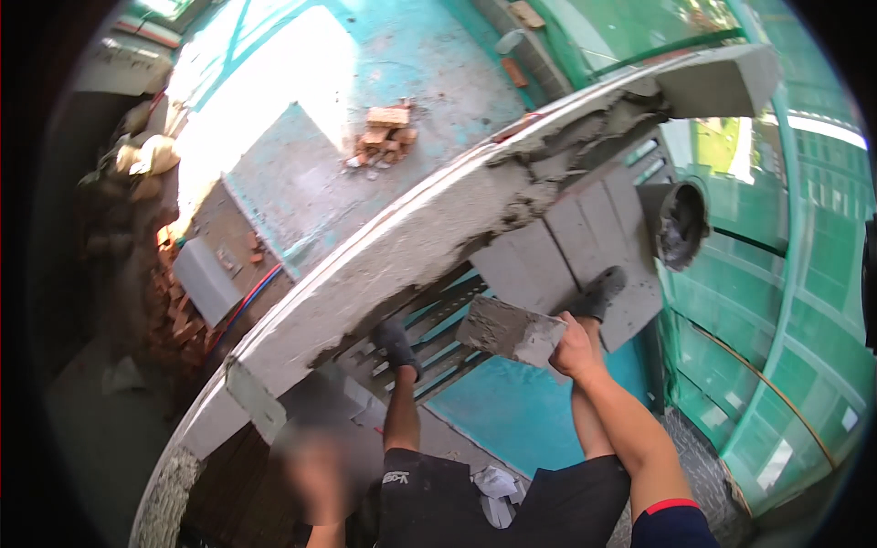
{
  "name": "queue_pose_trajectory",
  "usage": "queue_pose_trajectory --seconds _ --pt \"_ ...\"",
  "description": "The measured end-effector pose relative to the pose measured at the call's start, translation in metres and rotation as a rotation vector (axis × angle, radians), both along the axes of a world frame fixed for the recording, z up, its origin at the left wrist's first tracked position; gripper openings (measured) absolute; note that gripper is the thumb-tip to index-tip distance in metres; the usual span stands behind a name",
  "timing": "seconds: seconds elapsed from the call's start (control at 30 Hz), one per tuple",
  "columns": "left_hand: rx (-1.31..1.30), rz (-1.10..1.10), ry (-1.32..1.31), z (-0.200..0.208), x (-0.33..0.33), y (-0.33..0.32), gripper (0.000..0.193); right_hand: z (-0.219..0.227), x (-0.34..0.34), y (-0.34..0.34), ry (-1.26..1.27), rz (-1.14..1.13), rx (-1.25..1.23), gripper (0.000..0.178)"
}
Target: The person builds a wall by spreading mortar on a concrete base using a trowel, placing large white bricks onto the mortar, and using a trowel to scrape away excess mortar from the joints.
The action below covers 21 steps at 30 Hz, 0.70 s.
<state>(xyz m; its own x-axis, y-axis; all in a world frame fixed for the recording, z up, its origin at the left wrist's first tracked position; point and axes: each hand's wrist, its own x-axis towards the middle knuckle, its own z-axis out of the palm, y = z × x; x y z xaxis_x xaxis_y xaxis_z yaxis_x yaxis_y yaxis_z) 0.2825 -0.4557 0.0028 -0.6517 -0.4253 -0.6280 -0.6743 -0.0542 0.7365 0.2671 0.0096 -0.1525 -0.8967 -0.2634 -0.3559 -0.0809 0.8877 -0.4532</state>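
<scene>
My right hand [573, 347] is closed at one end of a mortar-smeared plastering trowel [510, 329], its flat rectangular blade turned up. The handle is hidden. The trowel hangs above the slatted platform, between my feet. At the lower left, my left hand [315, 475] is smeared by blur, so its fingers and anything in them do not show. It is nearest the low end of a long pale wall top [393, 237], which slants up to the right. Wet grey mortar [525, 205] lies rough along the wall's near side.
A mortar-coated bucket [681, 224] stands at the right by green netting [813, 301]. Grey boards [525, 265] lie over the slatted metal platform [443, 324] under my feet. Beyond the wall, bricks [386, 137] are piled on the floor, with more rubble [178, 301] at left.
</scene>
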Motion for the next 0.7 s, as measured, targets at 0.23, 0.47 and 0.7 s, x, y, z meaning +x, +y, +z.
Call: queue_pose_trajectory --seconds 0.23,0.47,0.7 --pt "0.051 -0.365 -0.224 0.019 0.062 0.032 0.009 0.09 -0.051 0.204 -0.212 -0.692 0.67 0.067" --pt "-0.41 -0.99 -0.511 0.037 0.063 0.083 0.018 0.076 -0.075 0.374 -0.322 -0.879 0.809 0.063" --pt "-0.477 -0.87 -0.776 0.038 0.073 0.121 0.027 -0.002 -0.134 0.446 -0.482 -0.58 1.021 0.041"
